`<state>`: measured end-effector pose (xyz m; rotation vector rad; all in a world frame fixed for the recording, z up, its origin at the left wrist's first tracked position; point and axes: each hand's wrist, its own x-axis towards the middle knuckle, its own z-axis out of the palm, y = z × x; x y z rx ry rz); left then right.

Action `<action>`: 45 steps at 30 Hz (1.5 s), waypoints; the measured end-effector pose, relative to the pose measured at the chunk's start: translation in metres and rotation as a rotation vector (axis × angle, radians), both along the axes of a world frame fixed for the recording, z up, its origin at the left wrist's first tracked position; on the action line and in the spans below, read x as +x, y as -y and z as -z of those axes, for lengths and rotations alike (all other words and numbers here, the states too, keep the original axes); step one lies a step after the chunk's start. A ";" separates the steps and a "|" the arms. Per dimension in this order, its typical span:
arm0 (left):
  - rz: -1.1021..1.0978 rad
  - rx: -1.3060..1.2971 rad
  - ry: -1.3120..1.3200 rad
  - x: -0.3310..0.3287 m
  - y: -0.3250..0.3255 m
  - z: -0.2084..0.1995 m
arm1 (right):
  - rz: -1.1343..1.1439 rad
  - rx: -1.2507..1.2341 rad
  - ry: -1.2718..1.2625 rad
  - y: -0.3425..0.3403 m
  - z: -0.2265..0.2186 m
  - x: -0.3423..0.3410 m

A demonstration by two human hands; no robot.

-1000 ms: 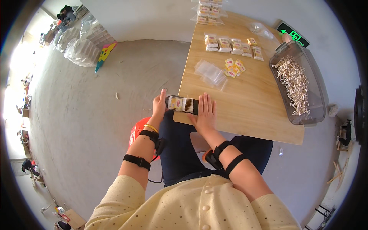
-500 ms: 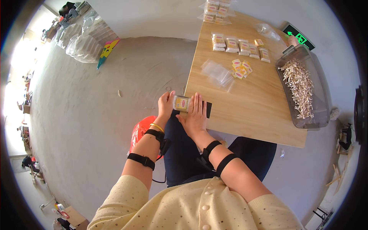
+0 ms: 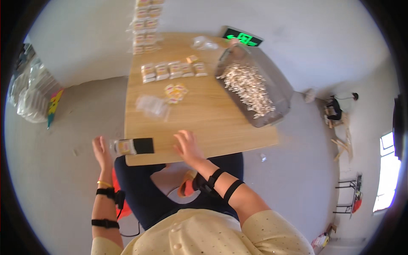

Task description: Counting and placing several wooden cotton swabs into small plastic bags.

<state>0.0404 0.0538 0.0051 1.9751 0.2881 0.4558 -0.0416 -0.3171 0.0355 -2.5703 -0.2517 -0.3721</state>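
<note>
A clear packet of cotton swabs (image 3: pixel 126 147) with a yellowish label lies at the table's near left corner, at the left end of a flat black piece (image 3: pixel 143 145). Just left of the packet is my left hand (image 3: pixel 102 154), its fingers pointing up and slightly blurred; it appears open and apart from the packet. My right hand (image 3: pixel 189 148) hovers over the near edge of the table, fingers spread, holding nothing. Farther in lie a stack of clear plastic bags (image 3: pixel 152 107) and a small pile of yellow-and-white label cards (image 3: pixel 175 92).
On the wooden table (image 3: pixel 212 108), a grey bin (image 3: pixel 278 95) of loose cotton swabs (image 3: pixel 248 87) stands at the right. Behind the cards is a row of filled packets (image 3: pixel 174 70); more bagged packets (image 3: pixel 146 29) are stacked at the far left. A green-lit sign (image 3: pixel 243 36) stands behind.
My hands have parted: the right has left the packet and moved right, the left has drawn off leftward. The packet now lies by the black piece. The view has turned right.
</note>
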 end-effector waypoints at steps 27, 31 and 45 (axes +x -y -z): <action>0.824 0.711 0.050 -0.040 0.254 -0.041 | 0.890 -0.283 -0.001 0.353 -0.073 0.156; 0.821 0.719 0.044 -0.040 0.256 -0.040 | 0.775 -0.252 0.294 0.354 -0.081 0.143; 0.807 0.695 0.093 -0.041 0.252 -0.037 | 0.445 0.758 -0.110 0.142 0.008 0.045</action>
